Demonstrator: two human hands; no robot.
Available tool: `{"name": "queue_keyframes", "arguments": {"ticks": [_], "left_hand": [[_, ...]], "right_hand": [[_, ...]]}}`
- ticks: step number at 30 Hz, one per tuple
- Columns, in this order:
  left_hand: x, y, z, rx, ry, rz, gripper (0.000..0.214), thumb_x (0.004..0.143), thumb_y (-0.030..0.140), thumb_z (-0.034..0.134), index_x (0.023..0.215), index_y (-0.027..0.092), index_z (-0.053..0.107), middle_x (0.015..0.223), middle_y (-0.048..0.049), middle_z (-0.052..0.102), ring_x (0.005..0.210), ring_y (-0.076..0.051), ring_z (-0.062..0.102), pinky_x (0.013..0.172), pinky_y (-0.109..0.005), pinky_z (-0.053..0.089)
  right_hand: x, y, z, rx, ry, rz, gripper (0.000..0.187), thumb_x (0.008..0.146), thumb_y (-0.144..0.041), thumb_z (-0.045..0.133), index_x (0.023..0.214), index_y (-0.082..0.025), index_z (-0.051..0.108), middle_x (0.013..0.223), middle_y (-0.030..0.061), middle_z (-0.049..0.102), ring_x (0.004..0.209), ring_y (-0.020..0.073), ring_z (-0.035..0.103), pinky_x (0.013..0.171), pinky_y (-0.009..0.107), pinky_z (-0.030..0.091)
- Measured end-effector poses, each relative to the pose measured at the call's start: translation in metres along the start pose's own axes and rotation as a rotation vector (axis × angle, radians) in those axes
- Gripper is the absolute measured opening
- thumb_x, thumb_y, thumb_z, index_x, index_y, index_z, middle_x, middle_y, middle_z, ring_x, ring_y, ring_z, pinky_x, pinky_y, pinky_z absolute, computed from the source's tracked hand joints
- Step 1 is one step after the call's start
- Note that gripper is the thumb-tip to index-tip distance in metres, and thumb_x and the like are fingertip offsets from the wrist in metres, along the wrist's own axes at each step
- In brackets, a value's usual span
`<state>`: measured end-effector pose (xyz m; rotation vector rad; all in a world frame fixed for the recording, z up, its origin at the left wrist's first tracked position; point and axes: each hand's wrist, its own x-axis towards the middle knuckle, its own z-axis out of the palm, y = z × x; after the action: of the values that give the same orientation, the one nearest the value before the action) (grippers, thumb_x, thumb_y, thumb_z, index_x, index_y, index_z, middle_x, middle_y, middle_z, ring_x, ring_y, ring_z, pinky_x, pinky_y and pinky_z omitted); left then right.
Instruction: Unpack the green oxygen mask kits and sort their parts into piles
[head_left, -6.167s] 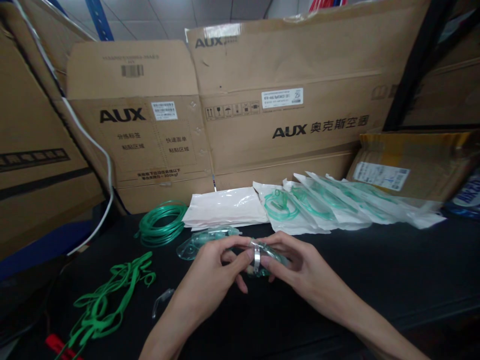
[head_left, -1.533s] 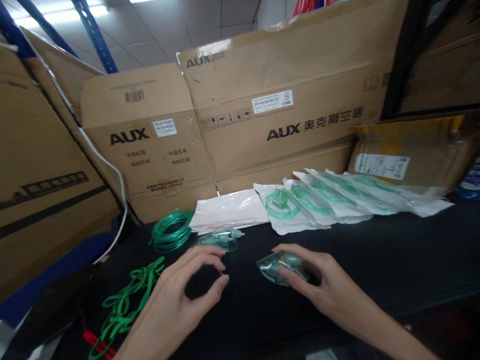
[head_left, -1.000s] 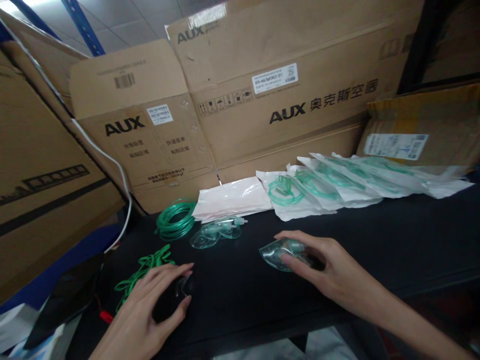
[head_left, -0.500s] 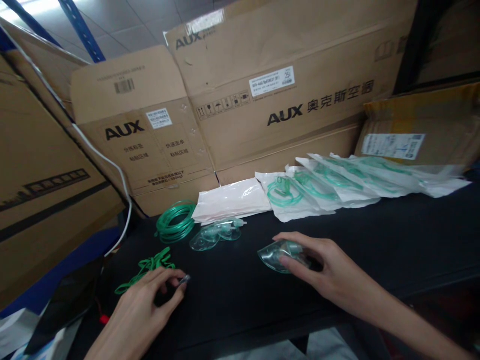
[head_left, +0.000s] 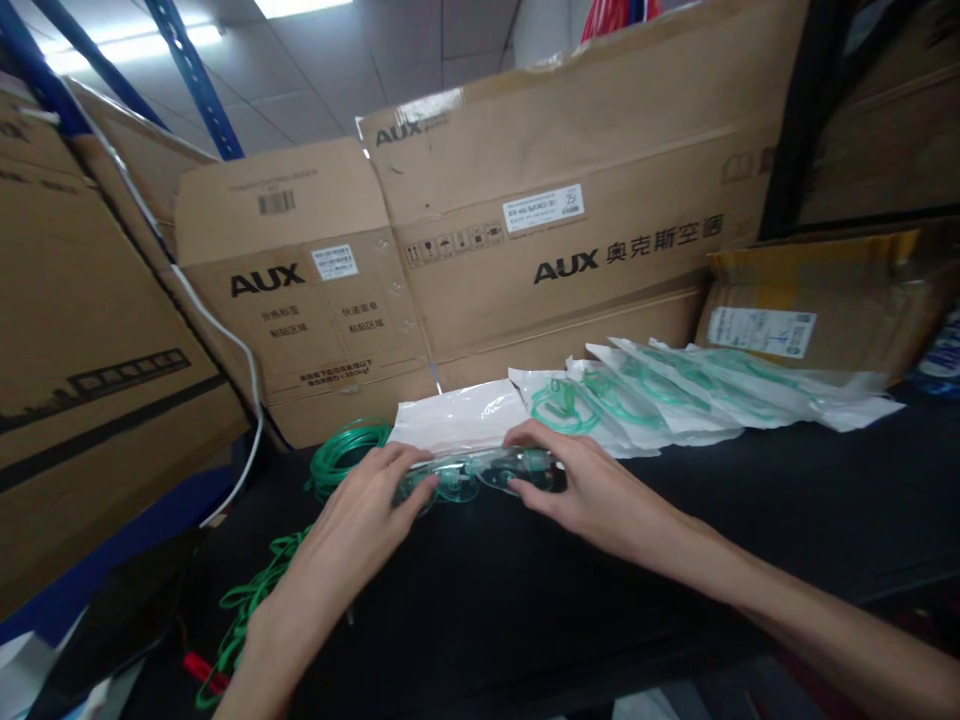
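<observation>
Lying to the front left of the white pouch stack (head_left: 461, 420), green straps (head_left: 247, 597) make a loose tangle partly behind the left forearm. Just left of that stack sits a coil of green tubing (head_left: 324, 462). In front of its left part, the left hand (head_left: 371, 495) curls thumb and fingers about the left end of the clear masks (head_left: 457, 487); I cannot tell whether they press on them. In front of its right end, the right hand (head_left: 577, 480) grips another clear mask (head_left: 504, 470) between thumb and fingers. Right of the stack, packed pouches (head_left: 630, 400) overlap in a row, and farther right stands a taped carton (head_left: 855, 300).
</observation>
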<state>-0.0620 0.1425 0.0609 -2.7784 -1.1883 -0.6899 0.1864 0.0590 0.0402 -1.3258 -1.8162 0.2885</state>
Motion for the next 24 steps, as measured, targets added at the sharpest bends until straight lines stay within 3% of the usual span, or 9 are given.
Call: {"name": "queue_keyframes", "arguments": {"ticks": [3, 7, 13, 24], "left_hand": [[0.019, -0.007, 0.003, -0.1, -0.102, 0.046, 0.034, 0.097, 0.042, 0.054, 0.12, 0.023, 0.069, 0.122, -0.0071, 0.071, 0.117, -0.027, 0.064, 0.105, -0.042, 0.046], [0.023, -0.02, 0.011, -0.173, -0.147, 0.1, 0.029, 0.096, 0.036, 0.057, 0.119, 0.024, 0.069, 0.119, -0.0049, 0.073, 0.113, -0.024, 0.066, 0.102, -0.037, 0.049], [0.021, -0.03, 0.02, -0.269, -0.156, 0.127, 0.03, 0.096, 0.036, 0.057, 0.122, 0.025, 0.068, 0.121, -0.006, 0.071, 0.114, -0.024, 0.064, 0.104, -0.038, 0.046], [0.021, -0.035, 0.02, -0.338, -0.184, 0.15, 0.032, 0.093, 0.036, 0.063, 0.123, 0.027, 0.068, 0.125, -0.0048, 0.07, 0.119, -0.024, 0.062, 0.106, -0.036, 0.044]], "right_hand": [[0.03, 0.003, 0.003, -0.042, -0.026, -0.091, 0.032, 0.086, -0.021, 0.065, 0.117, -0.023, 0.058, 0.109, 0.0075, 0.069, 0.101, 0.0243, 0.064, 0.087, 0.033, 0.048], [0.05, 0.017, 0.02, -0.026, -0.071, -0.064, 0.038, 0.09, -0.023, 0.062, 0.127, -0.019, 0.056, 0.116, 0.0139, 0.07, 0.102, 0.0275, 0.067, 0.088, 0.038, 0.051], [0.049, 0.031, 0.034, 0.019, -0.16, -0.069, 0.035, 0.093, -0.021, 0.061, 0.128, -0.017, 0.064, 0.13, 0.0135, 0.068, 0.122, 0.0271, 0.062, 0.105, 0.04, 0.044], [0.047, 0.036, 0.031, 0.002, -0.213, -0.09, 0.042, 0.092, -0.022, 0.062, 0.133, -0.013, 0.064, 0.134, 0.0151, 0.067, 0.125, 0.0289, 0.062, 0.107, 0.04, 0.045]]}}
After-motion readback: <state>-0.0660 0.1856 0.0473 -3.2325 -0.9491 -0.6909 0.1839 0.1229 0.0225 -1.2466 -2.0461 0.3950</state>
